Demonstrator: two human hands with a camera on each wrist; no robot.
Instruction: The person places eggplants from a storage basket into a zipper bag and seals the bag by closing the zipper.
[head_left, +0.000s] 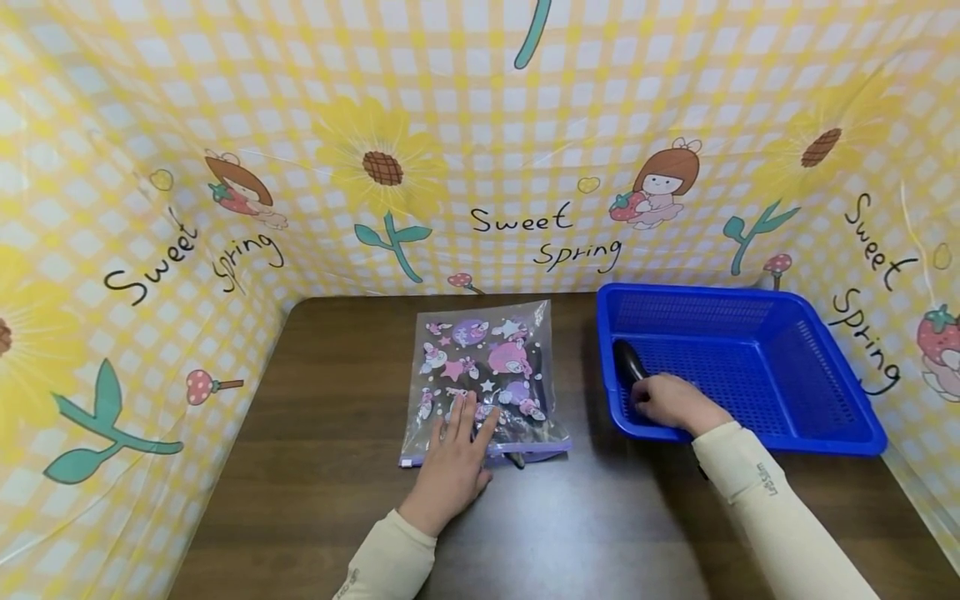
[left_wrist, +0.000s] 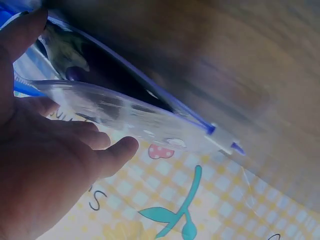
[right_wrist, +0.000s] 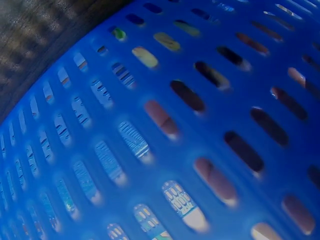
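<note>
A clear zip bag with pink and purple cartoon prints lies on the table. My left hand rests on its lower part with fingers spread. In the left wrist view the mouth of the bag gapes, and a dark eggplant with a greenish cap shows inside it. Over in the blue basket, my right hand grips the near end of another dark eggplant at the left wall. The right wrist view shows mostly the slotted wall of the basket, with hand and eggplant only glimpsed through slots.
The blue plastic basket stands at the right of the brown wooden table. A yellow checked cloth with printed flowers hangs round the back and both sides. A white slider sits at one end of the bag's zip.
</note>
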